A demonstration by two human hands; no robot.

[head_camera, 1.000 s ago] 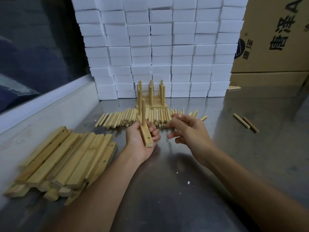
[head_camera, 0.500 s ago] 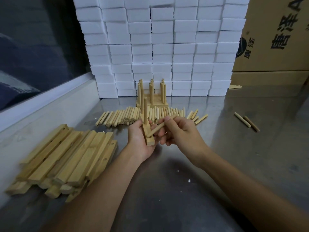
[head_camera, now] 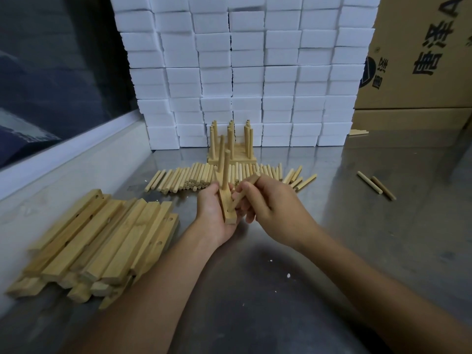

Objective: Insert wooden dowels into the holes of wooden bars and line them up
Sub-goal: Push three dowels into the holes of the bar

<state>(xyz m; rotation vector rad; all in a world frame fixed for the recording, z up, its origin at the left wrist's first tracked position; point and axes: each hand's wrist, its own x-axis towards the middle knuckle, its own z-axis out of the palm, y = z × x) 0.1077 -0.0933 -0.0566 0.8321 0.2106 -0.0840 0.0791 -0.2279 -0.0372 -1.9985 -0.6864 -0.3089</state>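
My left hand (head_camera: 217,213) curls under a bar (head_camera: 228,208) already carrying upright dowels, cradling it mid-desk (head_camera: 332,251), while my right hand (head_camera: 270,203) pinches a slanted dowel (head_camera: 242,192) whose lower tip touches the bar's near end, between both hands.

Both forearms bare, reaching in from the bottom edge and meeting at mid-frame. Left hand (head_camera: 217,213) palm up, fingers curled round a short wooden bar (head_camera: 226,205), thumb along its left side. Right hand (head_camera: 270,204) back up, knuckles raised, thumb and forefinger pinching a slanted dowel (head_camera: 242,192), lower tip down at the bar's near end. Hands touching at the fingertips.
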